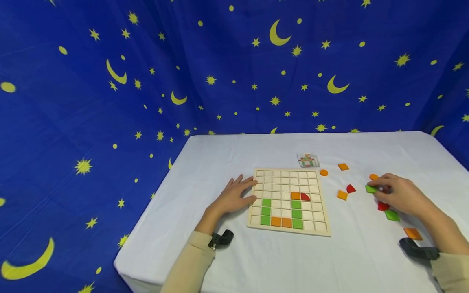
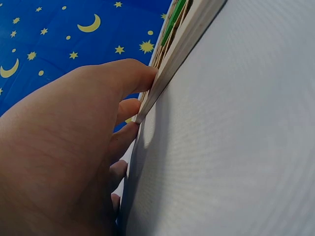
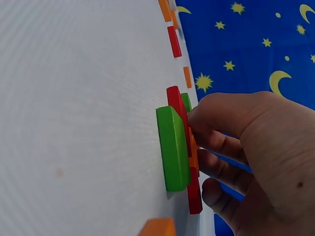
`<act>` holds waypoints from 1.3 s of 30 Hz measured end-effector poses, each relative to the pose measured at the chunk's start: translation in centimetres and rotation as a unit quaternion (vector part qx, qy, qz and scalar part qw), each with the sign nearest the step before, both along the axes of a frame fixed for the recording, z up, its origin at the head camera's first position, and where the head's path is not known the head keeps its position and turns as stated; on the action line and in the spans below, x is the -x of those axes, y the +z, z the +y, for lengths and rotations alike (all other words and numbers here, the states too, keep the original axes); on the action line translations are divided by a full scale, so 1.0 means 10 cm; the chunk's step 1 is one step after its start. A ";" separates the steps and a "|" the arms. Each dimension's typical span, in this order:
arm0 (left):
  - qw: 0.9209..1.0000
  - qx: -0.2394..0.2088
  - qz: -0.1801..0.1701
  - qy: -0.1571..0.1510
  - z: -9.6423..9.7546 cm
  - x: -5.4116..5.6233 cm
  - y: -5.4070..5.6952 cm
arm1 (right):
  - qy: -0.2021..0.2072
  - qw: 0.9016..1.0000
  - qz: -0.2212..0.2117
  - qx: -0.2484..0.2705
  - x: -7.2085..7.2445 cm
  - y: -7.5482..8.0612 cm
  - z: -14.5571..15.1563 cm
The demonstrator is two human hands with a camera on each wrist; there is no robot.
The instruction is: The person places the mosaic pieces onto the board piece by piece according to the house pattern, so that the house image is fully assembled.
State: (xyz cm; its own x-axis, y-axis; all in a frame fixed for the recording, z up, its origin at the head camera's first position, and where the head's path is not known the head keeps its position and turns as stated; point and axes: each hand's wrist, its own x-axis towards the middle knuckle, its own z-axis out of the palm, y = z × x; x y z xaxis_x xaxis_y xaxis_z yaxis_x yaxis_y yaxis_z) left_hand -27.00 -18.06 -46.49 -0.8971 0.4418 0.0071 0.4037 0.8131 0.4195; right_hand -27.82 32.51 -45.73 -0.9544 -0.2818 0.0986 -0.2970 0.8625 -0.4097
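A square wooden grid board (image 1: 289,231) lies on the table with green and orange squares and a red quarter-circle set in its cells. My left hand (image 1: 231,197) rests against the board's left edge, thumb and fingertips touching the rim (image 2: 165,73). Right of the board, my right hand (image 1: 401,194) pinches a green square tile (image 1: 371,189) between thumb and fingers, low over the table. Under and beside that hand lie a red tile (image 1: 383,206), another green tile (image 1: 392,215) and an orange round tile (image 1: 373,177). In the right wrist view the pinched tile (image 3: 186,101) is mostly hidden.
A small pattern card (image 1: 308,160) lies behind the board. Between board and right hand are an orange disc (image 1: 324,172), orange squares (image 1: 342,195) and a red quarter-circle (image 1: 351,189). Another orange square (image 1: 413,233) lies near the right wrist. A blue star-patterned curtain (image 1: 234,61) surrounds the white table.
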 end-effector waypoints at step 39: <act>1.000 -0.003 0.006 -0.001 -0.01 0.01 -0.02 | -0.016 0.997 -0.069 0.005 -0.10 0.08 0.15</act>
State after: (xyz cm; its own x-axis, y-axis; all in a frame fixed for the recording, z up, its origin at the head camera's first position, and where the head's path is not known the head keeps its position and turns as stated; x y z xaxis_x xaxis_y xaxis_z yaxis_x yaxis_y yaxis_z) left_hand -27.14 -18.15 -46.65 -0.8962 0.4432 0.0205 0.4102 0.8102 0.4187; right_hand -26.83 33.97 -44.91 -0.9675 -0.2510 -0.0314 -0.2099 0.8660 -0.4539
